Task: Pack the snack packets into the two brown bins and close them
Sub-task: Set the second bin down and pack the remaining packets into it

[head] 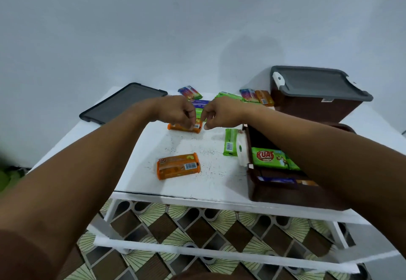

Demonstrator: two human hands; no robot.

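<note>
2 brown bins (316, 108) stand on 1 worktop (211, 180): 1 lidded at 2 o'clock, 1 open at 4 o'clock. 2 grey lids (123, 103) show: 1 on a bin, 1 loose at 10 o'clock. Outside the bins lie 3 orange packets (178, 166), 3 green packets (230, 142) and 3 blue-purple packets (190, 91). The open bin (285, 194) holds at least 3 more. 2 hands, left hand (178, 110) and right hand (222, 112), meet at 12 o'clock.

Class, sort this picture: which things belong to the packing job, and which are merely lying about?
Job: open brown bin, lidded brown bin, loose grey lid, far orange packet, near orange packet, green packets.
Lying about: blurred green thing at left edge, patterned floor.
</note>
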